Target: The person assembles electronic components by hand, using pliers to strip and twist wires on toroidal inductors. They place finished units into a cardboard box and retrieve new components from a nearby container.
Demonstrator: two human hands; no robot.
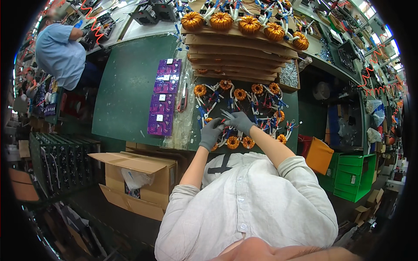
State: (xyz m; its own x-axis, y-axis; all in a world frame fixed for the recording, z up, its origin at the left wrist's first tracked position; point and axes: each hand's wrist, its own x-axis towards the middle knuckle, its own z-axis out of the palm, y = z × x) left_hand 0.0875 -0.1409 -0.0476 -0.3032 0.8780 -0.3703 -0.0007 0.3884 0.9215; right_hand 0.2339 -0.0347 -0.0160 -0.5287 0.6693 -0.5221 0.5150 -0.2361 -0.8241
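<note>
Both my hands wear grey gloves and meet over the near part of the green table, among the coils. My left hand (210,134) has its fingers pinched together beside a small red piece (224,120). From the other side my right hand (239,122) closes in, a thin pale piece showing at its fingertips; what either one grips is too small to make out. Around them lie several copper-wound ring coils (240,94) with white, blue and red leads ending in metal lugs. Another coil (233,142) sits just nearer to me than my hands.
Beyond the loose coils, stacked cardboard sheets (235,54) carry more large coils (221,21). A box of small metal parts (288,75) stands right of them. Purple circuit boards (161,113) and a red-handled tool (182,99) lie left. An open carton (135,174) and green crates (355,176) flank me.
</note>
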